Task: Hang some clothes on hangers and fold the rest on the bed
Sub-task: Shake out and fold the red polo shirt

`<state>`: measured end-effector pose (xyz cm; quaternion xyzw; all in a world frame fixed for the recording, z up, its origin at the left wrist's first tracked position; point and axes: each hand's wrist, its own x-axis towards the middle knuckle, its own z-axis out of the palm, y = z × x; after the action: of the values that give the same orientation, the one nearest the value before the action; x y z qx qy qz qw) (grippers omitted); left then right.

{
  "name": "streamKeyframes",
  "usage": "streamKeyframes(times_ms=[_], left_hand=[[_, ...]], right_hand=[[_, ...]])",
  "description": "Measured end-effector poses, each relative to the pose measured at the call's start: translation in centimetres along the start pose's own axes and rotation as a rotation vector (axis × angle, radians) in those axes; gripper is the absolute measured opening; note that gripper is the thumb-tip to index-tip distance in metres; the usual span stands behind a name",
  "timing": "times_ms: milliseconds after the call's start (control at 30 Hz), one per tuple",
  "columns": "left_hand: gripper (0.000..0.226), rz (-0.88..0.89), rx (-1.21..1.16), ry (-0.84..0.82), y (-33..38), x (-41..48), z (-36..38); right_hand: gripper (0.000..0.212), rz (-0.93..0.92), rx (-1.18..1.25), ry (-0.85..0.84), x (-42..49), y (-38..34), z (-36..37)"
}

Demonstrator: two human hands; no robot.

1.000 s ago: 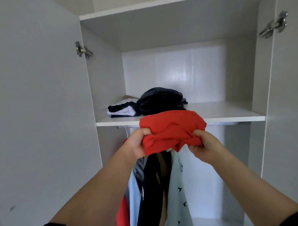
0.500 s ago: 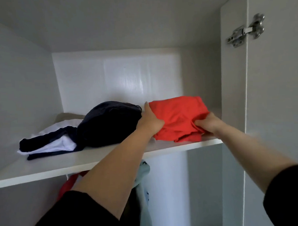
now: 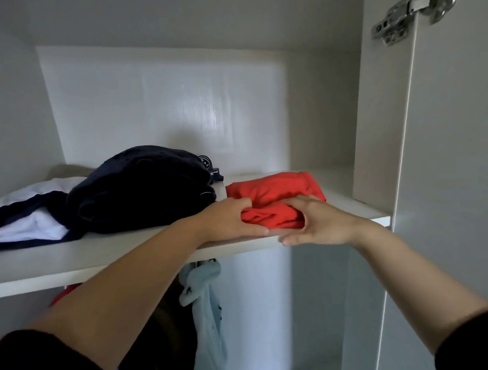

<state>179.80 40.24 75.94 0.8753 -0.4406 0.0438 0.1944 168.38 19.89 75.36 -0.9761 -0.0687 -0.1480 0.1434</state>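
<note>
Left hand (image 3: 227,222) and right hand (image 3: 317,223) have slid to the red garment's (image 3: 276,187) front fold, gripping it on the shelf (image 3: 122,253); release evenly.

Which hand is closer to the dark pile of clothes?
Left. The left hand grips the red cloth's left end, right beside the dark pile; the right hand holds its far end.

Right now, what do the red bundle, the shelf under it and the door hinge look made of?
The red bundle: soft matte cloth, maybe knit, since it creases into rounded folds. The shelf: likely laminated board, smooth off-white with a faint sheen and a square edge. The hinge: bright silvery metal, judging by its glints.
</note>
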Motion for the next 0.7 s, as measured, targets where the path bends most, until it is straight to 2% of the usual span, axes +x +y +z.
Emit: streamKeyframes(times_ms=[67, 100, 167, 233, 300, 333, 433, 500, 567, 700], left_hand=[[0.065, 0.027, 0.040, 0.000, 0.3, -1.1, -0.2], [0.074, 0.057, 0.099, 0.008, 0.7, -1.7, -0.2], [0.080, 0.141, 0.264, 0.045, 1.6, -2.6, 0.1], [0.054, 0.232, 0.299, 0.131, 2.4, -3.5, 0.1], [0.017, 0.261, 0.118, 0.171, 2.9, -4.7, -0.7], [0.010, 0.234, -0.019, 0.145, 3.0, -5.4, -1.7], [0.024, 0.084, -0.357, 0.018, 2.8, -7.5, -5.6], [0.020, 0.000, -0.550, -0.020, 2.1, -8.9, -8.2], [0.027, -0.058, -0.717, -0.001, 1.1, -10.4, -10.4], [0.030, -0.128, -0.886, 0.144, -1.2, -14.3, -13.8]], right_hand=[[0.087, -0.035, -0.148, 0.001, -0.7, -0.4, 0.0], [0.084, -0.038, -0.252, 0.024, -0.8, -0.8, 0.1], [0.062, -0.051, -0.453, 0.091, -0.8, -2.0, 0.4], [0.026, -0.127, -0.478, 0.153, -0.9, -3.5, 0.2], [0.026, -0.186, -0.418, 0.178, -1.2, -5.1, -0.6], [0.028, -0.203, -0.397, 0.192, -1.3, -5.9, -1.1], [0.028, -0.214, -0.255, 0.181, -1.4, -9.4, -2.6], [0.020, -0.213, -0.192, 0.175, -0.8, -12.0, -3.7], [0.010, -0.250, -0.121, 0.191, 0.1, -14.7, -4.5], [0.014, -0.336, -0.010, 0.190, 2.6, -20.4, -5.2]])
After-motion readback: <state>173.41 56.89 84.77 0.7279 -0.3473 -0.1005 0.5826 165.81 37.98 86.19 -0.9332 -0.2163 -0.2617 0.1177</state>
